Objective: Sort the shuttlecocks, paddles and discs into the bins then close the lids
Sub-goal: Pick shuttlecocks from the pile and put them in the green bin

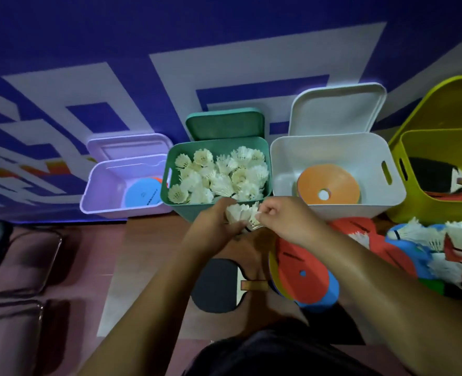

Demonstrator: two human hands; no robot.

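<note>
Both forearms are being stretched forward over a black paddle and a fanned stack of red and blue discs, all lying unsorted on the worktop. Just beyond, a cluster of shuttlecocks is being gripped by the left hand, fingers curled round it, while its feathers are being pinched by the right hand. Whether nested pieces are being separated or steadied cannot be told. The cluster is being held at the near rim of the green bin, which is being filled with white shuttlecocks and is judged to be its destination. To the right, a mixed pile is being left for later. Orange discs are being collected in the white bin; something round and blue is being kept in the lilac bin. The green lid and white lid are being left propped against the wall, seemingly to keep the bins open until sorting ends.
</note>
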